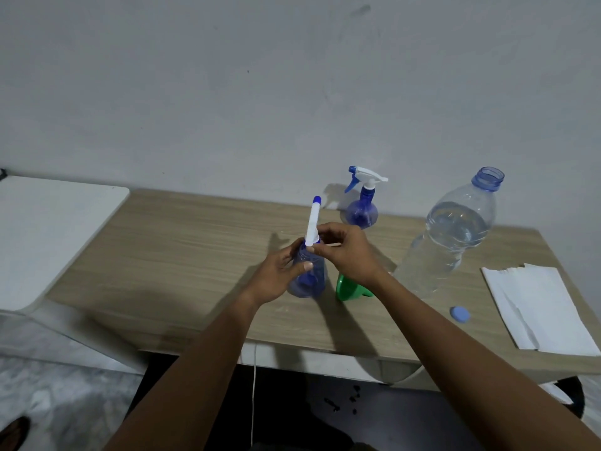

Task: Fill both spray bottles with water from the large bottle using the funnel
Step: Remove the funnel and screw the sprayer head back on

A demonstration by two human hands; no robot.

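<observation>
My left hand wraps its fingers and thumb round the body of a blue spray bottle standing upright on the wooden table. My right hand meets it at the bottle's neck, with fingertips pinching the base of the white spray head, whose blue-tipped nozzle points up and away from me. I cannot tell whether the head is screwed on or loose. Just under my right wrist a green funnel lies on the table, close beside the held bottle. Beyond my right hand, near the wall, stands a second spray bottle with its trigger head fitted. Further right of my right hand stands the large bottle, clear, uncapped and partly filled with water. Its pale blue cap lies on the table to the right of my right forearm, and white paper sheets lie beyond that. Far to the left of my left hand sits a white surface.
</observation>
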